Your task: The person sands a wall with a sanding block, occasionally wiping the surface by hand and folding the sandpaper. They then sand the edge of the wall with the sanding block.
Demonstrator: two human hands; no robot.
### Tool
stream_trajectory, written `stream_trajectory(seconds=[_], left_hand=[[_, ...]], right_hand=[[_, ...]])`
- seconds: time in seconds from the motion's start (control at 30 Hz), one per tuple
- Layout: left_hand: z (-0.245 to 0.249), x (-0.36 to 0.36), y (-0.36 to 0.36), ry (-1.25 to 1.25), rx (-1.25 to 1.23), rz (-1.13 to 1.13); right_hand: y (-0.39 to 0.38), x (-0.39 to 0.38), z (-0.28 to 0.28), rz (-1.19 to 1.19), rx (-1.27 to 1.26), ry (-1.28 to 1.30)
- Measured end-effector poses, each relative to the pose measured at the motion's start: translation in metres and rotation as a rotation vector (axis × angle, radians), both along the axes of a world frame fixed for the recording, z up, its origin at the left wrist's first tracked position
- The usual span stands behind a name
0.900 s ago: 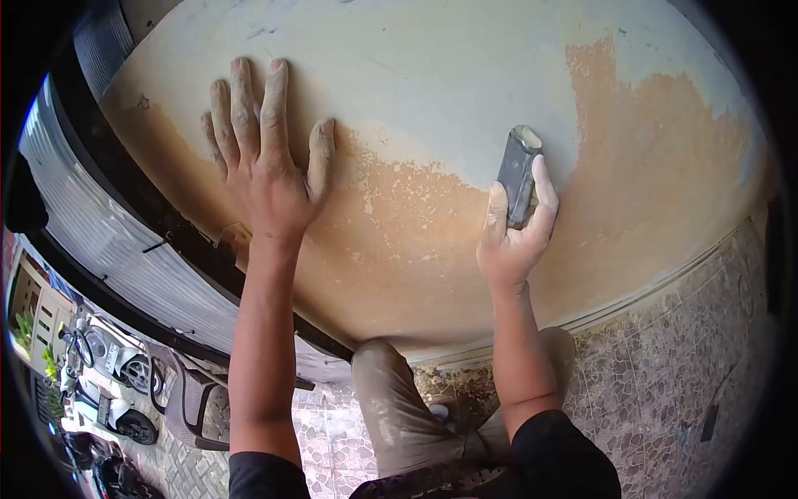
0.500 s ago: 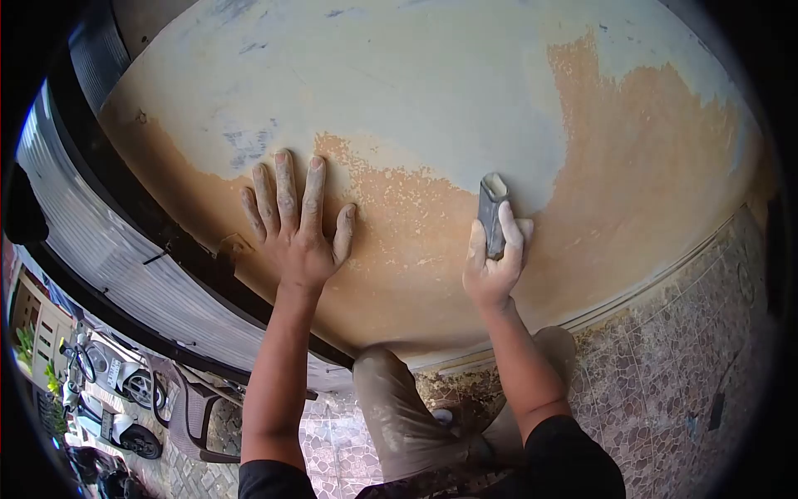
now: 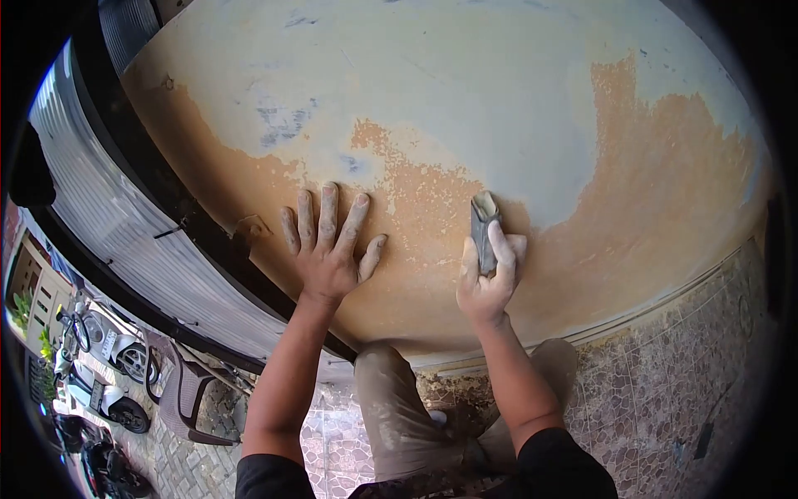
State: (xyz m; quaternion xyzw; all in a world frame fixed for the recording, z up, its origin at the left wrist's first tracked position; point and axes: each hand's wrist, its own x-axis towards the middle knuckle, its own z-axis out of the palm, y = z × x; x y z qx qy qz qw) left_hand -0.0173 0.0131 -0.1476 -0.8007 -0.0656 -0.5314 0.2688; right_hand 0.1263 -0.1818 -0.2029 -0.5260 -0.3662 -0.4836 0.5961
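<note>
A broad panel fills the upper view, pale grey-green above and patchy orange-tan below. My left hand, dusty at the fingertips, lies flat on the orange part with fingers spread and holds nothing. To its right, my right hand grips a sanding block that looks wrapped in dark grey sandpaper, its pale end showing at the top. The block rests against the panel near the border of the orange and pale areas. Fingers cover its right side, and the face toward the panel is hidden.
A dark frame with corrugated sheeting borders the panel at left. Below are my bent knees on patterned tile floor. A brown chair and parked motorbikes stand at lower left.
My view has shifted and turned slightly. Both hands have moved lower on the panel; the right hand, still gripping the sanding block, has also gone left. The left hand stays flat.
</note>
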Motion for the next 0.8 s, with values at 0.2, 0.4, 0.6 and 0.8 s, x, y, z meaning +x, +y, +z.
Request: stream_trajectory(seconds=[0.2,0.4,0.6,0.8], left_hand=[[0.019,-0.017,0.001,-0.035,0.068,0.019],[0.010,-0.007,0.004,-0.174,0.027,0.049],[0.010,-0.010,0.005,-0.169,-0.001,0.022],[0.009,-0.011,0.006,-0.190,-0.009,-0.017]], right_hand=[[0.009,0.001,0.054,-0.025,-0.005,-0.080],[0.004,-0.014,-0.092,0.073,-0.116,0.004],[0.022,-0.014,0.071,0.056,-0.031,-0.072],[0.024,-0.027,-0.022,-0.009,-0.167,-0.127]])
